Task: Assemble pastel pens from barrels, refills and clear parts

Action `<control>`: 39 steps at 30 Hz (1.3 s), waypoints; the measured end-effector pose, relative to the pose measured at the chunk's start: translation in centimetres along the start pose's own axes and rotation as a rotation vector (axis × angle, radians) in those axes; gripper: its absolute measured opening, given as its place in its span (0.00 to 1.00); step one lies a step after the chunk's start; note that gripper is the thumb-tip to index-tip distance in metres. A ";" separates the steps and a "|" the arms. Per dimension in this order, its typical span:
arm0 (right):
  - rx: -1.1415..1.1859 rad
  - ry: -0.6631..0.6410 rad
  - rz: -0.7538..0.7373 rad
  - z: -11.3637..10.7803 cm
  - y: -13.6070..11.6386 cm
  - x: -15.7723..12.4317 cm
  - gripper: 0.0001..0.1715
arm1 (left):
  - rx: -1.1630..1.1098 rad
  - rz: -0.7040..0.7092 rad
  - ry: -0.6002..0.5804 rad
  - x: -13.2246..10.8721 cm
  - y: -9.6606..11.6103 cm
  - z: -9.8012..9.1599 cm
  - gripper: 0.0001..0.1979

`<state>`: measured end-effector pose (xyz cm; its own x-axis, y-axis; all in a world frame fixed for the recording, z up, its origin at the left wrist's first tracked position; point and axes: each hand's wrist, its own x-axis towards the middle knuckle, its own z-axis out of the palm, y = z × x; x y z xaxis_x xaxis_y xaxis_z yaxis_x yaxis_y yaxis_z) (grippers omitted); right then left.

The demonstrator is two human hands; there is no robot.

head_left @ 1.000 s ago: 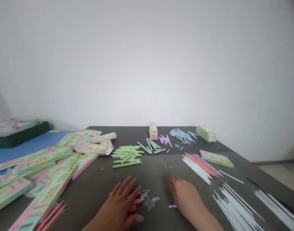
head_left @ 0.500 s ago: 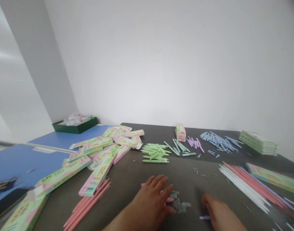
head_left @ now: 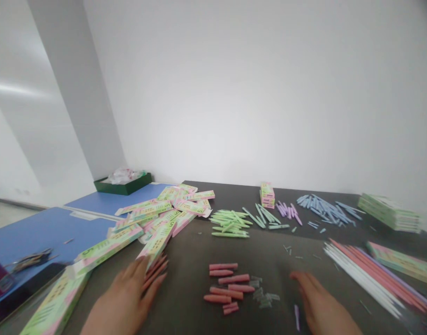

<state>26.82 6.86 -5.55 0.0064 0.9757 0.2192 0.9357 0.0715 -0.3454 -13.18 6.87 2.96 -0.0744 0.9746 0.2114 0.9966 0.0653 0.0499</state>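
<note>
My left hand (head_left: 127,295) reaches over a bunch of long pink sticks (head_left: 157,271). Its thumb is apart from the fingers, and the sticks show between them; I see no firm grip. In front of me lie several short pink barrel-like pieces (head_left: 230,279), with a small heap of clear plastic bits (head_left: 265,297) beside them. On the right, my right hand (head_left: 318,302) has its fingers stretched out and holds nothing visible. A small purple piece (head_left: 297,318) lies just left of it on the dark table (head_left: 188,298).
Printed flat boxes (head_left: 157,214) are piled at left. Farther back are green pens (head_left: 230,223), teal pieces (head_left: 265,216), purple pieces (head_left: 289,211) and blue pieces (head_left: 325,209). White sticks (head_left: 360,279) lie at right, near stacked boxes (head_left: 389,211). A green tray (head_left: 124,187) stands far left.
My left hand has left the short pink pieces and moved left onto the long pink sticks. The small purple piece now lies at a different angle beside my right hand.
</note>
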 end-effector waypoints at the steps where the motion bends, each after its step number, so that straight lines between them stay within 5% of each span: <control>1: -0.023 0.005 -0.001 -0.3 -0.1 -0.1 0.32 | 0.046 -0.056 0.004 -0.4 -2.1 1.2 0.31; 3: -0.057 0.011 -0.008 -0.9 -0.4 -0.2 0.33 | 0.121 -0.154 -0.065 -1.0 -5.7 3.5 0.36; 6: -0.085 0.004 -0.032 -1.3 -1.0 -0.5 0.33 | 0.061 -0.059 -0.162 -1.4 -7.9 5.6 0.37; 15: -0.089 -0.028 -0.037 -1.7 -1.6 -0.6 0.33 | 0.084 -0.001 -0.102 -0.3 -3.8 5.9 0.28; 29: -0.033 0.110 -0.125 -0.9 -1.3 -0.7 0.26 | 0.244 0.109 -0.263 -1.8 -2.1 4.3 0.29; 39: -0.090 0.208 -0.193 -0.9 -1.6 -0.9 0.22 | 0.259 0.074 -0.241 -0.9 -0.9 3.5 0.27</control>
<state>25.60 5.69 -4.35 -0.1111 0.8816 0.4587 0.9542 0.2237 -0.1988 -13.93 6.69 -0.65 -0.0216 0.9992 -0.0323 0.9770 0.0143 -0.2127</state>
